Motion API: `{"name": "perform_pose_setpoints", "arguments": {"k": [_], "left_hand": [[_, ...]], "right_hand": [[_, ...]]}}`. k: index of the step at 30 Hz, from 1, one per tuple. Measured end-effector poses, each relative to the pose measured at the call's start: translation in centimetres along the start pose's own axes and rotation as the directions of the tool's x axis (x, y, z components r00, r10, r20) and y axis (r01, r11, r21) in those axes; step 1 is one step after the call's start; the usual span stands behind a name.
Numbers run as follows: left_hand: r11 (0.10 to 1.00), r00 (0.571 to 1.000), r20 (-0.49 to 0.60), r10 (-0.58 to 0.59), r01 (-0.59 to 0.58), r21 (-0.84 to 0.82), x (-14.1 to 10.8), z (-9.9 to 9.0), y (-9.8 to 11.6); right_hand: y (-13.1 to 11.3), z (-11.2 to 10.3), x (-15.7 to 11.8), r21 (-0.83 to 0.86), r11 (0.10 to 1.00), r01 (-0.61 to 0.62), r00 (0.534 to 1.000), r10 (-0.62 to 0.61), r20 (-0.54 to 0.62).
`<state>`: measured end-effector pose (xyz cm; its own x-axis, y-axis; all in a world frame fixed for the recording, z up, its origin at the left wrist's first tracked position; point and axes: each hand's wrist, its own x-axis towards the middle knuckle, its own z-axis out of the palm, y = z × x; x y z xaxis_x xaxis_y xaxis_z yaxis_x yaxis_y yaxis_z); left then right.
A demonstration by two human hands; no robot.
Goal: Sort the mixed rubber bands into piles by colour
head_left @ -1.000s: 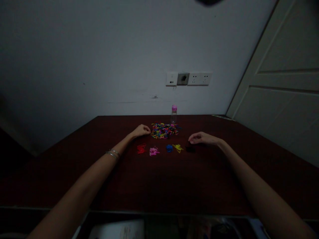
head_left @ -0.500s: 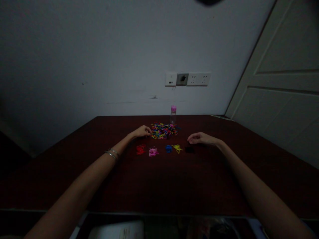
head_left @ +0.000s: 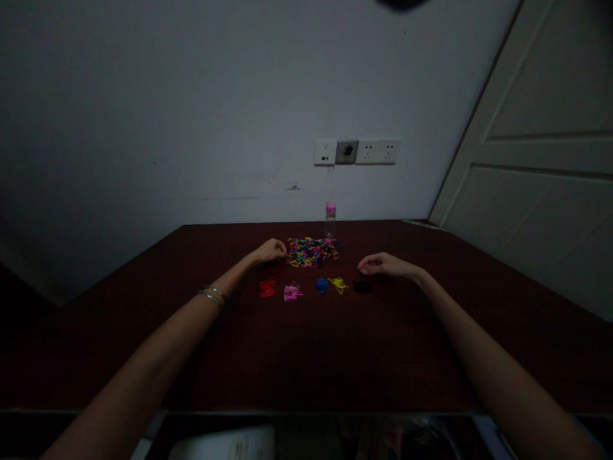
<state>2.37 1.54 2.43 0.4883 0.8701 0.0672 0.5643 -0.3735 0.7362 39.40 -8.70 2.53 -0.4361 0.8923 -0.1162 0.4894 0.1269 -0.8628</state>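
Note:
A mixed heap of small coloured bands [head_left: 312, 251] lies toward the back of the dark red table [head_left: 297, 345]. Nearer me sit separate little piles: red [head_left: 268, 287], pink [head_left: 292, 292], blue [head_left: 322, 285], yellow [head_left: 338, 284] and black [head_left: 362, 286]. My left hand [head_left: 272, 250] rests at the heap's left edge, fingers curled together; what they pinch, if anything, is too small to name. Just behind the black pile is my right hand [head_left: 378, 264], fingers loosely bent and slightly apart, with nothing visible in them.
A clear bottle with a pink cap [head_left: 330, 220] stands behind the heap. Wall sockets [head_left: 377, 152] are above it, and a panelled door [head_left: 536, 160] is at the right. Below the table's front edge, an open drawer holds a white object [head_left: 225, 444].
The whole view has shifted slightly. My left hand's fingers look more curled in at the heap's edge; my right hand has hardly moved.

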Motion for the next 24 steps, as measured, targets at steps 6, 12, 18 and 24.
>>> {"name": "perform_pose_setpoints", "arguments": {"k": [6, 12, 18, 24], "left_hand": [[0.999, 0.997, -0.062, 0.037, -0.034, 0.035, 0.4, 0.0, 0.1], [0.990, 0.992, -0.021, 0.122, -0.120, 0.077, 0.2, 1.6, 3.7], [0.960, 0.958, 0.102, 0.267, -0.274, 0.064, -0.6, 5.0, 9.1], [0.930, 0.905, 0.265, 0.332, -0.362, 0.070, -1.3, 8.2, 11.7]], "right_hand": [[0.4, 0.0, 0.2, 0.016, 1.000, 0.007, 1.000, -0.007, -0.006], [0.2, 0.2, 0.1, 0.045, 0.999, -0.010, 0.999, 0.011, -0.033], [0.2, 0.3, 0.0, 0.071, 0.997, -0.006, 0.999, 0.008, -0.033], [0.0, 0.3, 0.0, 0.063, 0.998, -0.008, 0.999, 0.011, -0.032]]}}
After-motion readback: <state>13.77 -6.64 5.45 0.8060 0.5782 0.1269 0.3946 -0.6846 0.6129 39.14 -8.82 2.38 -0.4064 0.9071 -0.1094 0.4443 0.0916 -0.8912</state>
